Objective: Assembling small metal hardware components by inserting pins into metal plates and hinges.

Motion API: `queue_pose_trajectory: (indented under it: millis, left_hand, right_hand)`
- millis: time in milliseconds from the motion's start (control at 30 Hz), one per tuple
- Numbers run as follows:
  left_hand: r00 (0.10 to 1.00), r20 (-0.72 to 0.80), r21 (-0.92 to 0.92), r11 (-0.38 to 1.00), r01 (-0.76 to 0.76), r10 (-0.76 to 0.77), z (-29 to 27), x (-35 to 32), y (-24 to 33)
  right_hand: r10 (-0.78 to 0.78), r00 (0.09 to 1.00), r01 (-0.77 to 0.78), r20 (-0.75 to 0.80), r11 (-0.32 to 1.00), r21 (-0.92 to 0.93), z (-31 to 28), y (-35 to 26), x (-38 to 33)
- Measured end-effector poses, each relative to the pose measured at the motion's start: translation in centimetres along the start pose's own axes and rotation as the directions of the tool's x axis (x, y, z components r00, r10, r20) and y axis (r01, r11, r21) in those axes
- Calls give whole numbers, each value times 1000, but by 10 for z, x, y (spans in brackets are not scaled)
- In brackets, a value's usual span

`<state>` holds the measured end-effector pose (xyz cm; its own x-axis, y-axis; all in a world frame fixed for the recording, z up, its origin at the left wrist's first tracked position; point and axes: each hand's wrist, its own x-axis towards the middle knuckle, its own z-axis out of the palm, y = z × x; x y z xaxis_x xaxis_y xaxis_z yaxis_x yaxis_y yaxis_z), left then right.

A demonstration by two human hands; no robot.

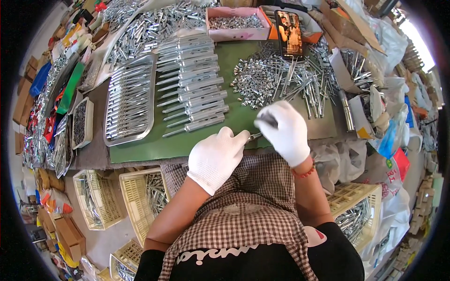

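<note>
Both my hands wear white knitted gloves and meet at the near edge of a green work mat. My left hand is closed, with the shiny end of a metal part sticking out past its thumb and forefinger; the rest is hidden. Just right of that end, my right hand is curled with its fingertips together, their tips dark. Whatever they pinch is too small or hidden to see. Beyond my left hand, several metal sleeve anchors lie in a column. Small metal nuts and long thin bolts are heaped beyond my right hand.
A metal tray of rods lies at the left. At the back are a pink box of small parts, a propped phone and heaped metal pieces. A metal tube lies right. Yellow crates stand below the table.
</note>
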<state>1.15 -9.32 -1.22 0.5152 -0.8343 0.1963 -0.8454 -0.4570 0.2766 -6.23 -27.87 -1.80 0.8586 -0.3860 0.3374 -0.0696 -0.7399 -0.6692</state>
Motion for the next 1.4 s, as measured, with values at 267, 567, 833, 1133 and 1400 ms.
queue_pose_trajectory:
  millis: [267, 567, 833, 1133, 1400]
  left_hand:
    - [1000, -11, 10, 1000, -17, 17, 0, 0, 0]
    - [1000, 20, -26, 1000, 5, -5, -2, -3, 1]
    - [999, 23, -48, 998, 33, -32, -1, -1, 2]
    - [1000, -18, -48, 999, 12, -13, 1, -2, 0]
    - [1000, 5, -67, 997, 30, -30, -1, -2, 1]
  right_hand:
    - [-88, 988, 93, 128, 995, -36, 0, -7, -19]
    - [-82, 991, 84, 108, 996, -18, 0, -12, -24]
    - [-165, 981, 174, 103, 981, -81, 4, -6, -27]
    - [-108, 991, 84, -74, 957, -278, -2, 26, 14]
    - [-54, 998, 47, -14, 949, -312, 0, 28, 13]
